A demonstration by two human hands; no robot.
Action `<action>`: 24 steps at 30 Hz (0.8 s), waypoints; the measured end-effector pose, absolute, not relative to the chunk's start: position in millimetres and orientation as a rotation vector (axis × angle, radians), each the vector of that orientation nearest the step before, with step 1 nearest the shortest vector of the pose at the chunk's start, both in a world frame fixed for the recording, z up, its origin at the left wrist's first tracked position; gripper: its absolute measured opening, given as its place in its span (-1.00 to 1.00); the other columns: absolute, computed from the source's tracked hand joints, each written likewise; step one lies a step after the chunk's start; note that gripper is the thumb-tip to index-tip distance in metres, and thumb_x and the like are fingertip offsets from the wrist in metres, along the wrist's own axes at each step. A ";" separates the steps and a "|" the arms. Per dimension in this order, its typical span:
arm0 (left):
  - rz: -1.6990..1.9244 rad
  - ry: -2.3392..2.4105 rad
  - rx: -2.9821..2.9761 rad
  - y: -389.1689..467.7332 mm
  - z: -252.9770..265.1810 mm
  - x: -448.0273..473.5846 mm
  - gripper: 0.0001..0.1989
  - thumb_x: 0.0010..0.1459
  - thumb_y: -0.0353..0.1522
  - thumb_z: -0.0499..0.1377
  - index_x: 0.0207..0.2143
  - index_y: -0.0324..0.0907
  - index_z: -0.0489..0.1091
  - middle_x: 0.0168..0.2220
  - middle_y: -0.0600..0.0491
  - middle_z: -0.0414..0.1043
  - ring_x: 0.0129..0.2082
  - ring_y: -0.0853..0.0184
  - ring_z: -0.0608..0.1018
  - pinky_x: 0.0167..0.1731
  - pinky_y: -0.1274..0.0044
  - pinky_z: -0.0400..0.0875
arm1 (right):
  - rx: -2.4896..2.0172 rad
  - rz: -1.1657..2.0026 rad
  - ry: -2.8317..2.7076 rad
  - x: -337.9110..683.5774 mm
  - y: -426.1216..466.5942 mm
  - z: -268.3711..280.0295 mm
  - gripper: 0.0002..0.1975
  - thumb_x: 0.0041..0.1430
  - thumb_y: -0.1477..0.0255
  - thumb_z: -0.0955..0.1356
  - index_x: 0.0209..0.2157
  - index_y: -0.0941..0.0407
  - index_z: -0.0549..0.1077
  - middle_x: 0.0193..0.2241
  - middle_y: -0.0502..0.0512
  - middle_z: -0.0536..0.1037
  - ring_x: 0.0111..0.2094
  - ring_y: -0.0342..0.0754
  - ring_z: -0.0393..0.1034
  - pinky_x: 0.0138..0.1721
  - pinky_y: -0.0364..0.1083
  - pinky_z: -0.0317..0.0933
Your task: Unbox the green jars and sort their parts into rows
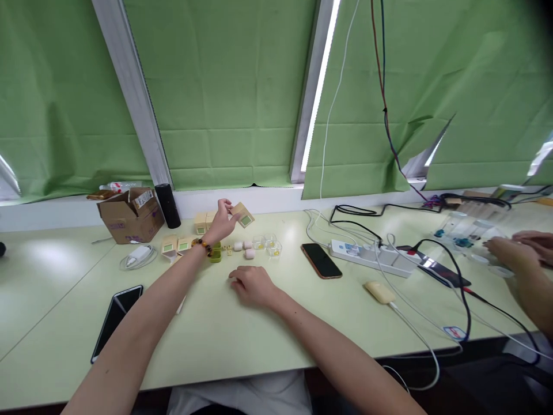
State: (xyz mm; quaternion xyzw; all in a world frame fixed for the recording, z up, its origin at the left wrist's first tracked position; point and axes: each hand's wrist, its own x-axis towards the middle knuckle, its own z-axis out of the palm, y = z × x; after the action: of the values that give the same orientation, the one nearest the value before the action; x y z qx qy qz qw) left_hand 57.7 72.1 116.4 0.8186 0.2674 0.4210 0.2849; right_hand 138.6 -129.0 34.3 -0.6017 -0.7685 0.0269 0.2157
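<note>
My left hand (pixel 220 223), with a beaded bracelet at the wrist, reaches to the back of the table. Between its thumb and fingers it pinches a small kraft-paper box (pixel 242 215) with a greenish window, held tilted above the tabletop. My right hand (pixel 253 285) rests on the table nearer to me, fingers loosely bent and nothing seen in them. Just beyond it are small pale pink cylinders (pixel 249 253) and clear containers (pixel 273 248) with yellow bits inside. A green tray (pixel 215 253) is partly covered by my left wrist. More kraft boxes (pixel 169 246) stand left of that wrist.
Left stand a cardboard carton (pixel 132 216), a black cylinder (pixel 167 206), a white coiled cable (pixel 139 257) and a phone (pixel 116 317). Right lie another phone (pixel 322 260), a power strip (pixel 374 257), a cream-coloured device (pixel 379 292) and tangled cables. Another person's hands (pixel 514 253) work at far right.
</note>
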 end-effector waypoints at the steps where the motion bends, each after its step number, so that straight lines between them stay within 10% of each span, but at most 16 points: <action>1: 1.129 0.660 2.069 60.2 117.0 45.1 -0.62 0.31 -0.29 0.19 0.04 -0.11 0.05 0.00 -0.10 0.37 -0.07 0.28 0.53 -0.02 0.36 0.46 | -1.651 0.053 -2.062 142.1 -128.4 35.5 -0.82 0.34 0.40 0.32 -0.11 0.06 0.55 -0.21 0.08 0.64 -0.23 -0.03 0.50 -0.29 -0.11 0.16; 7: 0.937 0.589 1.567 -13.7 92.7 -26.3 -0.49 0.21 0.01 0.27 -0.05 -0.05 0.11 -0.21 0.07 0.50 -0.19 0.26 0.60 -0.18 0.35 0.56 | -1.404 -0.099 -1.638 158.5 -129.0 37.3 -0.74 0.31 0.20 0.35 -0.10 0.09 0.39 -0.39 0.05 0.48 -0.44 -0.07 0.32 -0.32 -0.06 0.22; 13: 0.820 0.563 1.497 -40.7 70.4 -41.5 -0.45 0.17 0.06 0.31 -0.07 -0.06 0.17 -0.31 0.08 0.54 -0.31 0.27 0.62 -0.23 0.36 0.57 | -1.219 0.213 -1.828 152.9 -131.6 40.1 -0.05 0.09 0.36 0.49 0.40 -0.04 -0.02 0.28 0.32 0.24 -0.15 0.02 0.44 -0.33 -0.04 0.37; 24: 0.805 0.338 1.165 -33.8 39.1 -34.4 -0.60 0.28 -0.06 0.26 0.00 -0.09 0.34 -0.02 -0.09 0.55 0.01 0.14 0.60 -0.07 0.31 0.55 | -1.167 0.181 -1.722 149.0 -128.6 36.7 -0.28 0.10 0.33 0.51 0.24 0.00 0.21 0.21 0.30 0.30 -0.24 -0.03 0.41 -0.35 -0.04 0.38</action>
State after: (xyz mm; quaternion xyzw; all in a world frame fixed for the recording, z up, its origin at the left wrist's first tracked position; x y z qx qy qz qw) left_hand -34.4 -33.8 39.1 0.5325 0.1543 0.3679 0.7465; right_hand 149.0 -128.6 36.7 -0.4832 -0.7128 0.0747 0.5027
